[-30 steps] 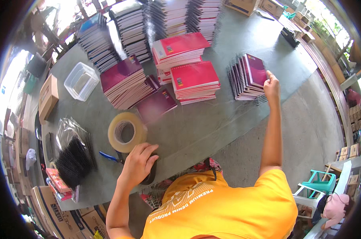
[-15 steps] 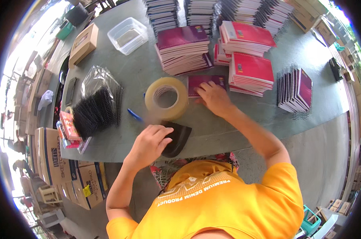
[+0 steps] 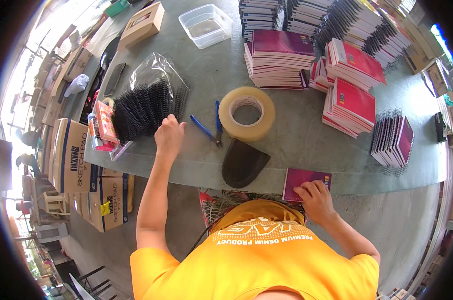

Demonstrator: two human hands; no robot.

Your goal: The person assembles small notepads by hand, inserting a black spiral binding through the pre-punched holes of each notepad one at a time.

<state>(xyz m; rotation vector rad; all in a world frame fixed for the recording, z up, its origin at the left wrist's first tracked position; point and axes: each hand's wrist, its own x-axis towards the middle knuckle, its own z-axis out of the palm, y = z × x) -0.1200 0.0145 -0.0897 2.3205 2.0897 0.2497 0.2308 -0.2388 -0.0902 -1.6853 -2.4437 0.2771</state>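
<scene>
My right hand [image 3: 316, 201] grips a small purple-covered notebook [image 3: 295, 181] at the table's near edge, its fingers curled over the right part of the cover. My left hand [image 3: 170, 136] reaches to the near right end of a heap of black spiral binding coils [image 3: 139, 112], which lies partly in a clear plastic bag [image 3: 154, 69]. Its fingers are drawn together, and whatever they pinch is hidden. Between the hands lie blue-handled pliers [image 3: 204, 127], a wide roll of clear tape [image 3: 225, 116] and a dark rounded pad [image 3: 242, 164].
Stacks of purple notebooks [image 3: 281, 52] and red notebooks [image 3: 354, 102] stand farther back. Spiral-bound notebooks [image 3: 394, 140] sit at the right, with more behind. A clear plastic tub [image 3: 206, 27] and a cardboard box [image 3: 142, 24] are at the far left. Cartons [image 3: 76, 155] stand beside the table.
My right hand has drawn the purple notebook from beside the stacks to the near edge. My left hand has left the dark pad for the coils. The view has shifted, and the pliers are uncovered.
</scene>
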